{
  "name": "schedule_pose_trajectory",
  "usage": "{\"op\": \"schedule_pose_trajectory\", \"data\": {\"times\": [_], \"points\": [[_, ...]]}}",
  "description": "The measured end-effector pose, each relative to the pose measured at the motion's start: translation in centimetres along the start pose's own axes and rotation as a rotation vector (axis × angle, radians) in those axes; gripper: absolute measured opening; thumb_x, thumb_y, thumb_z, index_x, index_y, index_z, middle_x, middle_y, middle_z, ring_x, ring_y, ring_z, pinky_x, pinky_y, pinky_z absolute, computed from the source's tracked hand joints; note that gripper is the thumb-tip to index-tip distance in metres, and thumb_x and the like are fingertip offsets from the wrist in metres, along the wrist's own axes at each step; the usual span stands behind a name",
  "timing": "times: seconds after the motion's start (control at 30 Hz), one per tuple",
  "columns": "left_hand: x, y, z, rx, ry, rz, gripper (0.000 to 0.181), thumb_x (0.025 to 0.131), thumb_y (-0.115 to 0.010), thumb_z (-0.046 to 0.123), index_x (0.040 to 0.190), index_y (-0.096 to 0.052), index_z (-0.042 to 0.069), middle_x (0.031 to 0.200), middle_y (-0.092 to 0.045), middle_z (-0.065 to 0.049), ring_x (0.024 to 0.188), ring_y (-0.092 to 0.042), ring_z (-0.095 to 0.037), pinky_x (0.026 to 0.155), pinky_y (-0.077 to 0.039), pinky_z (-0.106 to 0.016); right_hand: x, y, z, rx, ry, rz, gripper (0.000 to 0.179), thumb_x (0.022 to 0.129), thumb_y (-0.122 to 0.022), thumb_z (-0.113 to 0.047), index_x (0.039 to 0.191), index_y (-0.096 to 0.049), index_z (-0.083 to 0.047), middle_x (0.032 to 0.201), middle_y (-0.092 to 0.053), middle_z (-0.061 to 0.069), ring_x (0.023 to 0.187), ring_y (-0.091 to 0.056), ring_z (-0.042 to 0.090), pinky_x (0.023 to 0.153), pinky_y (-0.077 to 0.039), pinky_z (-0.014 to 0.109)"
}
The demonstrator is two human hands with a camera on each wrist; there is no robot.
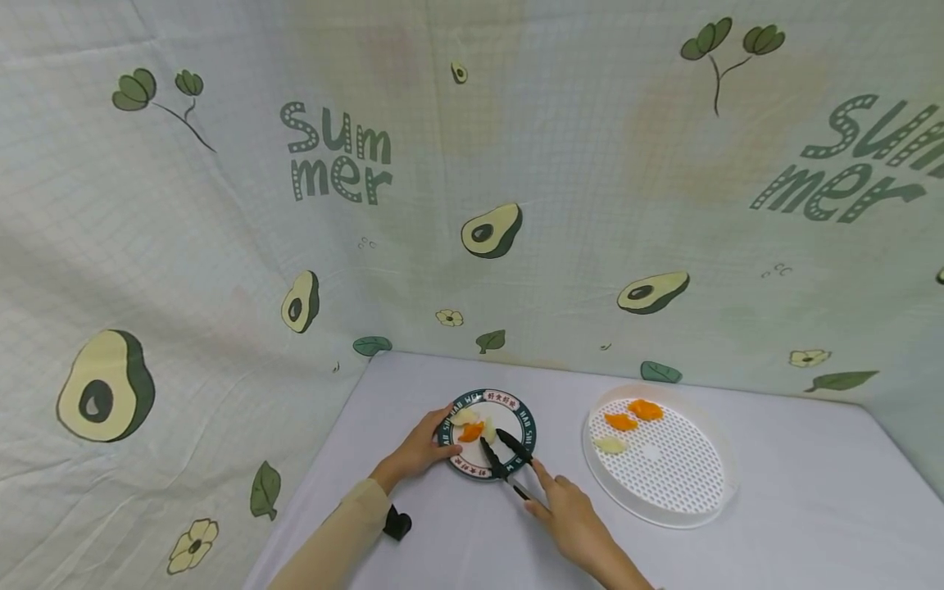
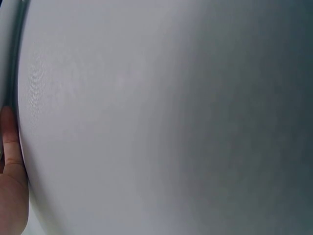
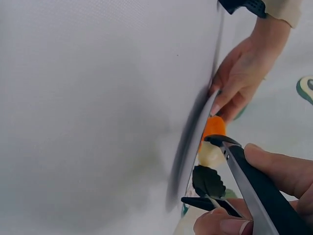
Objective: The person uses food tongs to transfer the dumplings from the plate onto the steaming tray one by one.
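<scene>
A round plate point(image 1: 528, 426) with a dark green lettered rim bears an orange piece point(image 1: 472, 432) and pale yellow pieces point(image 1: 465, 417), small and soft-edged. My left hand point(image 1: 422, 442) grips its left rim, thumb at the near side; in the right wrist view this hand point(image 3: 244, 73) pinches the plate's edge. With my right hand point(image 1: 574, 520) I hold black-tipped metal tongs point(image 1: 519, 489) from the lower right. Their tips are spread over the plate, close by a pale piece. The left wrist view shows only part of the left hand point(image 2: 12, 181) at its edge.
Right of the plate stands a round white tray point(image 1: 726, 483) with a perforated floor, bearing two orange pieces point(image 1: 645, 410) and a pale one point(image 1: 610, 445). A small black object point(image 1: 397, 523) shows beside the left forearm. A printed cloth point(image 1: 560, 164) hangs behind the white table point(image 1: 796, 492).
</scene>
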State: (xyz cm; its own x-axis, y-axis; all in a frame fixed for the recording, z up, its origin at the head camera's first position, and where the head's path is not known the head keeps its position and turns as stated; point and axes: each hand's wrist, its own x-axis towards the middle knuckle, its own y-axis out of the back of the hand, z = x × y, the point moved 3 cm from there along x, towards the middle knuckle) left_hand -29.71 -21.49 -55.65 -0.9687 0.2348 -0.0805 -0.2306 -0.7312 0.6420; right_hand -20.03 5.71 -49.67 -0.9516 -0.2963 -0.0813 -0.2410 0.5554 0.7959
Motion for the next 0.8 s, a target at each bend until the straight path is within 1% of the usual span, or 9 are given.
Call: {"op": "schedule_pose_trajectory", "data": {"times": [0.1, 0.2, 0.33, 0.47, 0.57, 0.63, 0.73, 0.8], "points": [[-0.1, 0.1, 0.1, -0.012, 0.012, -0.001, 0.085, 0.09, -0.076, 0.031, 0.158, -0.029, 0.011, 0.156, -0.033, -0.019, 0.144, -0.029, -0.041, 0.116, -0.024, -0.058, -0.2, 0.5, 0.0, 0.005, 0.013, 0.007, 0.064, 0.093, -0.07, -0.03, 0.145, -0.048, 0.0, 0.107, -0.063, 0.029, 0.09, -0.064, 0.034, 0.073, -0.057, 0.053], [-0.2, 0.1, 0.2, -0.022, 0.011, 0.003, 0.085, 0.089, -0.077, 0.03, 0.157, -0.03, 0.01, 0.156, -0.033, -0.02, 0.143, -0.029, -0.042, 0.116, -0.024, -0.06, -0.5, 1.0, 0.0, 0.013, 0.024, 0.018, 0.063, 0.093, -0.069, -0.031, 0.145, -0.049, -0.001, 0.109, -0.063, 0.029, 0.091, -0.064, 0.034, 0.074, -0.057, 0.053], [-0.2, 0.1, 0.2, -0.018, 0.014, -0.001, 0.086, 0.089, -0.076, 0.031, 0.158, -0.029, 0.01, 0.157, -0.032, -0.019, 0.144, -0.028, -0.041, 0.116, -0.023, -0.058, -1.1, 1.8, 0.3, 0.041, 0.025, 0.027, 0.062, 0.094, -0.069, -0.031, 0.146, -0.049, -0.003, 0.112, -0.063, 0.028, 0.093, -0.063, 0.032, 0.076, -0.056, 0.052], [-0.2, 0.0, 0.2, -0.007, 0.014, 0.0, 0.086, 0.09, -0.076, 0.031, 0.158, -0.028, 0.011, 0.157, -0.033, -0.019, 0.144, -0.029, -0.04, 0.117, -0.024, -0.057, -1.8, 2.8, 0.7, 0.087, 0.024, 0.03, 0.062, 0.094, -0.069, -0.031, 0.146, -0.049, -0.004, 0.113, -0.064, 0.025, 0.094, -0.062, 0.03, 0.075, -0.056, 0.046], [-0.1, 0.0, 0.1, -0.007, 0.01, 0.005, 0.085, 0.09, -0.076, 0.03, 0.158, -0.029, 0.01, 0.156, -0.033, -0.02, 0.144, -0.029, -0.04, 0.116, -0.024, -0.057, -2.3, 3.6, 1.1, 0.112, 0.015, 0.033, 0.064, 0.094, -0.069, -0.032, 0.147, -0.048, -0.004, 0.105, -0.066, 0.019, 0.083, -0.058, 0.022, 0.065, -0.053, 0.037], [-0.1, -0.1, 0.1, -0.007, 0.009, 0.004, 0.085, 0.089, -0.076, 0.031, 0.158, -0.029, 0.01, 0.156, -0.033, -0.02, 0.144, -0.03, -0.04, 0.116, -0.024, -0.057, -2.7, 4.1, 1.4, 0.119, 0.009, 0.049, 0.064, 0.093, -0.069, -0.032, 0.147, -0.048, -0.004, 0.1, -0.065, 0.013, 0.079, -0.054, 0.017, 0.062, -0.05, 0.031], [-0.1, -0.1, 0.1, -0.013, 0.01, 0.005, 0.086, 0.089, -0.077, 0.031, 0.158, -0.029, 0.011, 0.156, -0.034, -0.019, 0.144, -0.03, -0.04, 0.116, -0.025, -0.057, -3.3, 4.8, 1.9, 0.134, -0.005, 0.067, 0.065, 0.093, -0.069, -0.032, 0.148, -0.047, -0.005, 0.083, -0.057, 0.003, 0.07, -0.045, 0.014, 0.056, -0.043, 0.026], [-0.1, -0.1, 0.1, -0.011, 0.014, 0.007, 0.086, 0.089, -0.077, 0.031, 0.158, -0.029, 0.011, 0.156, -0.033, -0.018, 0.144, -0.03, -0.039, 0.117, -0.025, -0.056, -3.7, 5.3, 2.2, 0.159, -0.013, 0.078, 0.065, 0.093, -0.069, -0.03, 0.148, -0.047, -0.004, 0.075, -0.05, 0.001, 0.066, -0.043, 0.013, 0.055, -0.042, 0.025]]}}
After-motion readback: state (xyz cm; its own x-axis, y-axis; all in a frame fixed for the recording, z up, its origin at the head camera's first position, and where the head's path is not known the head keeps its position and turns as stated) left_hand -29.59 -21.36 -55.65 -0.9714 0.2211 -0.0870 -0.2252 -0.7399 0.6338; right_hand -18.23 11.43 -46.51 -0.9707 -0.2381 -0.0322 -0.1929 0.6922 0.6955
